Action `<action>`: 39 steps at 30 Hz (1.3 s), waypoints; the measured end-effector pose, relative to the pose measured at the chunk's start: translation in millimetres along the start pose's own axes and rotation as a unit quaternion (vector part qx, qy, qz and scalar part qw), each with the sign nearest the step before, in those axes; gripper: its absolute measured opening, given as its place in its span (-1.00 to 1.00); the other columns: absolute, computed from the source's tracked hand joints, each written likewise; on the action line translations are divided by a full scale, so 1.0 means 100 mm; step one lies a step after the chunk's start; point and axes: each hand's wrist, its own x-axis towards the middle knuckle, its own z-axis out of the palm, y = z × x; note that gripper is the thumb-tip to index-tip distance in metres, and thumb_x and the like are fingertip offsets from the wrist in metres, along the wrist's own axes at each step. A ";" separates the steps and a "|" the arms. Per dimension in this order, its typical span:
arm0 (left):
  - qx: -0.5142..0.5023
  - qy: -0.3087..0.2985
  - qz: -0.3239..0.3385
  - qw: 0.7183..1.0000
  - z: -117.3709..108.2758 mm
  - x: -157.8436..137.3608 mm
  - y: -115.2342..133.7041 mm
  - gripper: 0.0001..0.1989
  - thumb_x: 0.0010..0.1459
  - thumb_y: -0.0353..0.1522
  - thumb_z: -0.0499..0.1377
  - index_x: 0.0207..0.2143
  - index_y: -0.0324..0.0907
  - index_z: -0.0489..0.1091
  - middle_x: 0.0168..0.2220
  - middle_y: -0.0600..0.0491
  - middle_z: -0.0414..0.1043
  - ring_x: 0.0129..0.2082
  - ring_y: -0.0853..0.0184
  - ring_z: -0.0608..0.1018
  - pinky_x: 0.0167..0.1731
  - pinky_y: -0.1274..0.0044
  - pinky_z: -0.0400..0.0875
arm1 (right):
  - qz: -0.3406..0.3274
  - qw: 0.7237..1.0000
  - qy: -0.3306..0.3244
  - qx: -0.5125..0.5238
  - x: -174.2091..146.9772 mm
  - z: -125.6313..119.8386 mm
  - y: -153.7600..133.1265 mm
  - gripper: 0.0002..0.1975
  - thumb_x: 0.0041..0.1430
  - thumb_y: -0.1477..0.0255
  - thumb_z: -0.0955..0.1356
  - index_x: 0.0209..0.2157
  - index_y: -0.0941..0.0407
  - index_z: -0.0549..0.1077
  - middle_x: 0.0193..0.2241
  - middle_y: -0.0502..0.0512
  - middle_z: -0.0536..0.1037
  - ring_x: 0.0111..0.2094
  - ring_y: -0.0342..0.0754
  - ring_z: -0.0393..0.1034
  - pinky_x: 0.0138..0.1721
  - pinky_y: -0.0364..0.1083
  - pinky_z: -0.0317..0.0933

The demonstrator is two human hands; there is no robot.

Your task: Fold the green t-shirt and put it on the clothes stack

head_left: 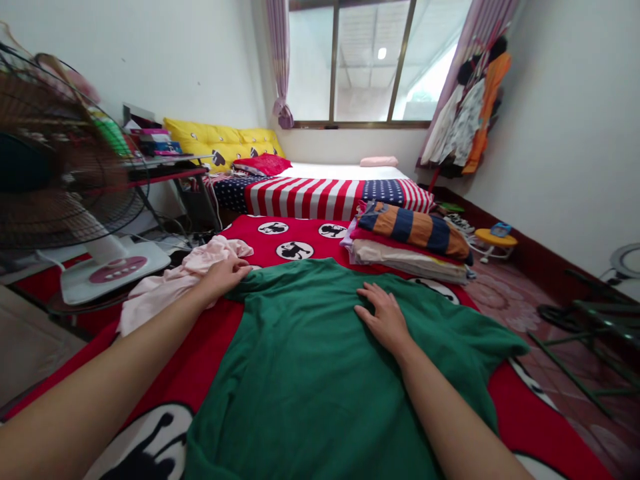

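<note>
A green T-shirt (315, 360) lies spread out on a red blanket with black-and-white round prints (220, 347). My left hand (229, 273) is at the sleeve on the shirt's left side, its fingers closed on the fabric there. Beside that hand lies a crumpled pale pink garment (175, 280), partly behind my forearm. My right hand (384, 315) rests palm down on the shirt's upper right part, fingers apart, gripping nothing. Beyond it, a stack of folded clothes (410, 243) sits on the blanket, with an orange and navy striped piece on top.
A standing fan (107, 267) is close on the left, before a cluttered desk (170, 160). Ahead is a bed with a stars-and-stripes cover (310, 197). On the right are a yellow stool (495, 238), a dark metal frame (595, 347) and hanging clothes (470, 120).
</note>
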 end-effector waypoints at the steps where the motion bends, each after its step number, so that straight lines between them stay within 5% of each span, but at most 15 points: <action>1: -0.018 -0.021 -0.001 1.000 0.05 0.04 0.05 -0.46 0.05 -0.05 0.00 -0.14 -0.23 0.49 -0.22 -0.03 0.56 -0.19 0.15 0.54 -0.23 0.50 0.35 | 0.001 1.000 0.000 0.002 0.00 0.00 0.00 -0.62 0.16 0.33 0.30 0.02 0.03 0.41 0.19 0.11 0.30 0.25 0.08 0.06 0.22 0.25 -0.13; 5: -0.062 -0.137 0.008 0.989 0.17 0.16 0.16 -0.48 -0.12 -0.03 0.15 -0.24 -0.22 0.51 -0.30 -0.02 0.57 -0.28 0.16 0.56 -0.31 0.49 0.37 | 0.002 1.000 -0.001 0.008 0.00 0.00 0.00 -0.62 0.16 0.33 0.31 0.02 0.04 0.40 0.19 0.12 0.30 0.25 0.07 0.06 0.23 0.25 -0.14; 8: -0.044 -0.152 0.036 0.987 0.16 0.20 0.25 -0.68 -0.18 -0.19 0.21 -0.38 -0.20 0.49 -0.43 0.06 0.54 -0.41 0.23 0.54 -0.42 0.52 0.37 | 0.000 1.000 0.002 0.011 -0.01 -0.01 -0.01 -0.62 0.15 0.33 0.31 0.02 0.05 0.41 0.18 0.13 0.31 0.25 0.07 0.06 0.22 0.25 -0.14; 11: 0.001 -0.079 0.048 0.996 0.10 0.17 0.37 -0.83 -0.18 -0.37 0.16 -0.43 -0.19 0.43 -0.43 0.07 0.50 -0.37 0.24 0.53 -0.37 0.52 0.37 | 0.001 1.000 0.005 0.012 -0.01 -0.01 -0.01 -0.62 0.15 0.33 0.31 0.02 0.06 0.41 0.18 0.12 0.31 0.25 0.07 0.07 0.22 0.25 -0.13; 16: 0.133 0.084 0.061 0.986 0.11 0.03 0.41 -0.67 -0.04 -0.46 0.05 -0.19 -0.15 0.42 -0.16 -0.07 0.44 -0.07 0.09 0.44 -0.10 0.36 0.29 | 0.001 1.000 0.004 0.015 -0.01 -0.02 -0.02 -0.63 0.15 0.34 0.31 0.01 0.05 0.41 0.18 0.11 0.31 0.25 0.08 0.07 0.22 0.26 -0.14; 21: 0.188 0.148 0.091 0.967 0.24 -0.01 0.48 -0.61 0.09 -0.45 -0.02 -0.03 -0.16 0.40 -0.01 -0.13 0.36 0.04 0.05 0.35 0.01 0.27 0.20 | 0.002 1.000 0.003 0.012 -0.01 -0.02 -0.03 -0.63 0.15 0.34 0.31 0.01 0.05 0.41 0.18 0.10 0.31 0.25 0.08 0.07 0.22 0.25 -0.13; 25: 0.062 0.058 0.200 0.976 0.44 -0.09 0.87 -0.62 0.19 -0.30 -0.02 0.00 -0.18 0.40 0.05 -0.06 0.36 0.02 0.21 0.41 0.06 0.43 0.22 | 0.002 1.000 0.004 0.008 -0.01 -0.01 -0.02 -0.63 0.16 0.33 0.31 0.01 0.04 0.41 0.18 0.11 0.31 0.25 0.08 0.06 0.22 0.26 -0.12; 28: 0.019 -0.054 0.302 0.951 0.67 -0.16 1.14 -0.45 0.23 -0.09 -0.05 0.21 -0.07 0.18 0.27 -0.01 0.10 0.21 0.21 0.25 0.17 0.40 0.10 | 0.002 1.000 0.000 0.006 -0.01 -0.01 -0.02 -0.63 0.16 0.33 0.30 0.02 0.04 0.41 0.19 0.11 0.30 0.25 0.08 0.05 0.22 0.26 -0.13; 31: 0.061 -0.097 0.256 0.960 0.87 -0.12 1.23 -0.31 0.20 0.08 -0.14 0.30 0.01 -0.01 0.36 0.00 -0.16 0.33 0.08 -0.03 0.23 0.19 -0.11 | 0.002 1.000 -0.004 0.002 -0.01 -0.02 -0.03 -0.62 0.17 0.33 0.30 0.04 0.05 0.39 0.20 0.12 0.29 0.26 0.08 0.03 0.22 0.26 -0.14; 35: 0.095 -0.096 0.147 0.980 0.92 0.06 1.27 -0.21 0.17 0.13 -0.21 0.31 -0.13 -0.01 0.35 -0.12 -0.18 0.32 0.00 -0.05 0.21 0.13 -0.11 | 0.003 1.000 -0.009 -0.005 -0.01 -0.03 -0.04 -0.60 0.17 0.34 0.30 0.06 0.07 0.38 0.21 0.14 0.27 0.27 0.09 0.02 0.23 0.25 -0.14; 39: 0.072 -0.103 0.193 0.973 0.93 0.17 1.42 -0.28 0.20 0.08 -0.17 0.30 -0.07 -0.01 0.35 -0.08 -0.16 0.32 0.04 0.00 0.19 0.14 -0.03 | 0.005 1.000 -0.013 -0.006 0.00 -0.02 -0.04 -0.61 0.17 0.34 0.30 0.06 0.04 0.38 0.21 0.12 0.26 0.27 0.09 0.01 0.22 0.27 -0.15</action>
